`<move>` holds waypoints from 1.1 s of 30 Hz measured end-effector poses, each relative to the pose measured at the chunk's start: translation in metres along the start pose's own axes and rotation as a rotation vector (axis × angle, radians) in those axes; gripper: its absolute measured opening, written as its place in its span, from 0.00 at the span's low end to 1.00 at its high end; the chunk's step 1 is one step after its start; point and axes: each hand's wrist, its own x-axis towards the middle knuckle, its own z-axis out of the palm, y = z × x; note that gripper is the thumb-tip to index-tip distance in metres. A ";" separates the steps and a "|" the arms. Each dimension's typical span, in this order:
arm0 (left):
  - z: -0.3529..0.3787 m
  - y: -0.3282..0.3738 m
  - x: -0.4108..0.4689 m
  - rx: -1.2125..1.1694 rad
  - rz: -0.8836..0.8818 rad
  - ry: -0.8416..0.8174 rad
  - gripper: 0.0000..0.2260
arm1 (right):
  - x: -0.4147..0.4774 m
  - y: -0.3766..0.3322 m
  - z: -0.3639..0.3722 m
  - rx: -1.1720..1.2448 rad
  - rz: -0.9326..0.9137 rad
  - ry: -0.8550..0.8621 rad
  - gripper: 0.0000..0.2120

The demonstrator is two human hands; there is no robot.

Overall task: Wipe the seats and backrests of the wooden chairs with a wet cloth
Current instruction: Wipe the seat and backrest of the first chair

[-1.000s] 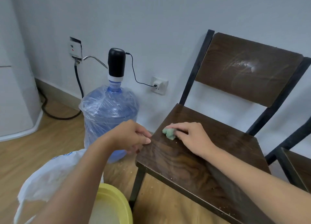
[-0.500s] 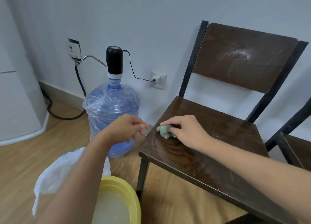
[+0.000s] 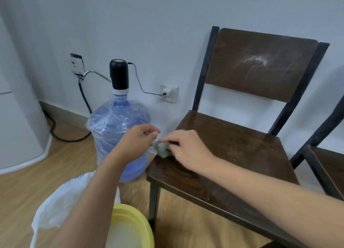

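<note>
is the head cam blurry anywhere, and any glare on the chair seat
Head view: both hands, left hand and right hand, and the cloth are smeared by motion blur; the seat shows a pale sheen near its back edge; wide-angle lens bends the wall edges.

Two bare forearms reached into view from the bottom edge. The left hand (image 3: 137,141) and right hand (image 3: 188,151) wore no gloves, rings, watch or bracelet. No sleeve showed on either arm up to the frame edge.
</note>
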 end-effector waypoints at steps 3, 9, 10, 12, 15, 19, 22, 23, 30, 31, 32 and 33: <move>-0.002 -0.001 0.006 -0.111 -0.034 0.110 0.09 | -0.024 -0.018 0.017 0.014 -0.176 -0.144 0.14; 0.034 0.024 0.006 -0.040 0.083 0.017 0.08 | -0.041 0.083 -0.091 -0.063 0.195 0.078 0.15; 0.040 0.029 0.003 -0.033 0.100 0.009 0.07 | -0.032 0.117 -0.112 -0.121 0.322 0.177 0.14; 0.050 0.035 -0.002 0.052 0.151 -0.043 0.07 | -0.018 0.176 -0.141 -0.196 0.513 0.276 0.13; 0.058 0.035 -0.009 0.173 0.235 -0.208 0.11 | -0.017 0.225 -0.146 -0.207 0.654 0.287 0.12; 0.054 0.036 -0.005 0.241 0.291 -0.312 0.21 | -0.035 0.202 -0.125 -0.256 0.509 0.215 0.15; 0.050 0.040 -0.002 0.296 0.314 -0.338 0.22 | -0.071 0.151 -0.110 -0.261 0.346 0.057 0.17; 0.050 0.043 -0.003 0.290 0.313 -0.340 0.21 | -0.087 0.133 -0.105 -0.243 0.296 0.023 0.17; 0.064 0.066 -0.017 0.240 0.298 -0.413 0.19 | -0.193 0.036 -0.115 -0.001 0.154 -0.296 0.17; 0.068 0.068 -0.019 0.251 0.299 -0.433 0.19 | -0.199 0.033 -0.126 0.019 0.181 -0.332 0.17; 0.071 0.069 -0.021 0.263 0.304 -0.447 0.18 | -0.198 0.037 -0.137 0.019 0.228 -0.312 0.18; 0.074 0.071 -0.022 0.272 0.312 -0.452 0.17 | -0.189 0.047 -0.148 0.010 0.287 -0.243 0.17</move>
